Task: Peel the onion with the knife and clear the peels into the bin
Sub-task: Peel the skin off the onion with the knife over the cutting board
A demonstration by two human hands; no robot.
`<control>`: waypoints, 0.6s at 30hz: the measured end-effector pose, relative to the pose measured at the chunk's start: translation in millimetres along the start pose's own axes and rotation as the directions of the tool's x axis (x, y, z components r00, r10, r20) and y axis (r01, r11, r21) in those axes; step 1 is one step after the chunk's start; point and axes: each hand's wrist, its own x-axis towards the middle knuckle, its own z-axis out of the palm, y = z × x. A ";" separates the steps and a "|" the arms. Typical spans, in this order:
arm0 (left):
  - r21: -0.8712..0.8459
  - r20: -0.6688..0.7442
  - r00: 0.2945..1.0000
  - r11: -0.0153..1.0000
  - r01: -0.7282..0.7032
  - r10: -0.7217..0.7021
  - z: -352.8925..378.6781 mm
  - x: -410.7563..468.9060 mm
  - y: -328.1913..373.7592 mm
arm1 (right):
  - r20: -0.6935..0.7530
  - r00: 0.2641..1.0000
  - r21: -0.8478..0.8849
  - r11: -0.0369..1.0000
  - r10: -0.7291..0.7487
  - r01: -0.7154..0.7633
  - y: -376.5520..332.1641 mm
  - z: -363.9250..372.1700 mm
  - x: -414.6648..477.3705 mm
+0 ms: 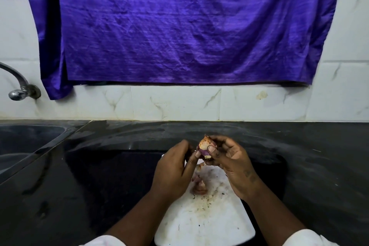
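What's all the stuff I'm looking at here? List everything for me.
onion: one, purple-white, in both hands
peels: few, pinkish, on board
board: one, white, on counter
counter: one, black, below tiles
sink: one, dark, far left
tap: one, metal, left wall
cloth: one, purple, hung on wall
tiles: several, white, behind counter
sleeves: two, white, bottom edge
left hand: one, pinches onion
right hand: one, holds onion

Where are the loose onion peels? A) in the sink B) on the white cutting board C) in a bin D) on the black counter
B: the peels lie on the white cutting board, under the onion that the left hand and right hand hold.
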 end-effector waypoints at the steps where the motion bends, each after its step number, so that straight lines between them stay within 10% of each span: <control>1: 0.009 -0.001 1.000 1.000 -0.002 0.002 0.9 -0.1 -1.3 | 0.005 1.000 -0.011 1.000 -0.002 0.002 -0.4 0.3 0.0; 18: -0.072 0.100 0.994 0.997 0.040 -0.033 1.8 -1.0 -3.3 | -0.007 1.000 0.109 0.994 0.020 -0.019 -3.2 -2.2 1.8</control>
